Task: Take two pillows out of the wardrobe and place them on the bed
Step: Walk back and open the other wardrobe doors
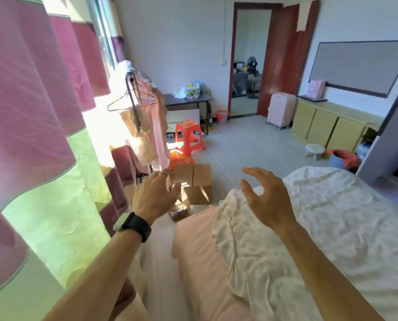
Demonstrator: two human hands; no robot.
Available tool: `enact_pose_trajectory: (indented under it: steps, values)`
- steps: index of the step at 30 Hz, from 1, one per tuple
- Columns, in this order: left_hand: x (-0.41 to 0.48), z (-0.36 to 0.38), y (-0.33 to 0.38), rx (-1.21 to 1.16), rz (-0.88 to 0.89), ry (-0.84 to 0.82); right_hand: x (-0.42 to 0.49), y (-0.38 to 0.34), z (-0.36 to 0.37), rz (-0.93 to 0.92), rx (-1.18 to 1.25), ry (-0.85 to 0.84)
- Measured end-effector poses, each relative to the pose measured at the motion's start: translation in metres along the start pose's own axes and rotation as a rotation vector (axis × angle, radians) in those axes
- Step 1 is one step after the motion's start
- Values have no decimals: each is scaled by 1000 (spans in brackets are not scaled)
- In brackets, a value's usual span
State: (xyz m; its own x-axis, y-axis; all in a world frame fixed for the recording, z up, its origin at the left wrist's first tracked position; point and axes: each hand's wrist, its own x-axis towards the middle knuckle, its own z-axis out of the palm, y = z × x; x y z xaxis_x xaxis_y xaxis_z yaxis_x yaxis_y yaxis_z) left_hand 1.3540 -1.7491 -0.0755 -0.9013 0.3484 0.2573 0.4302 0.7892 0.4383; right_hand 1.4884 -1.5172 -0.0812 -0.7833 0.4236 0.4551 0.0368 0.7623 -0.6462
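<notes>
My left grip (155, 195): empty, back of hand toward me, fingers loosely curled, a ring (162, 173) on one finger, a dark watch (133, 224) on the wrist. It hangs over the gap between curtain and bed, at 10 o'clock from frame centre.

My right grip (266, 195): empty, fingers spread and slightly bent, palm turned left, above the near edge of the quilt, at 2 o'clock from the left grip.

Bed (193, 262): pink sheet showing along its left side, running from 6 o'clock up to centre. A crumpled white quilt (320, 228) covers its right part. I see no pillow on what shows of the bed.

Wardrobe (387, 144): only a grey panel at 3 o'clock, probably its side or door; interior not visible, so the pillows cannot be placed.

Cardboard boxes (196, 184): on the floor just beyond the left grip, at the foot of the bed.

Curtain (31, 112): pink and green bands, filling 9 o'clock.

Clothes rack (139, 105): hangers and pale garments, at 11 o'clock, in sunlight.

Red plastic stool (188, 135): beyond the boxes, near a dark counter (188, 99) carrying small items.

Pink suitcase (280, 110): upright at 1 o'clock, beside the open doorway (248, 61).

Yellow cabinet (327, 121): against the right wall, under a whiteboard (360, 66).
</notes>
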Motion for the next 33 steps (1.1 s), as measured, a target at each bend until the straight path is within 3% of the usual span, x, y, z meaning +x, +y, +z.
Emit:
enact_pose_trajectory:
  steps: [9, 13, 26, 33]
  values:
    - [173, -17, -28, 51, 36, 183, 191, 0, 74, -244, -193, 161]
    - [251, -9, -44, 92, 32, 172, 270, 18, 114, -280, -220, 168]
    - [468, 77, -103, 103, 87, 11, 421, 77, 257, -195, -248, 190]
    - [595, 122, -136, -61, 188, -55, 504, 113, 318, -55, -321, 298]
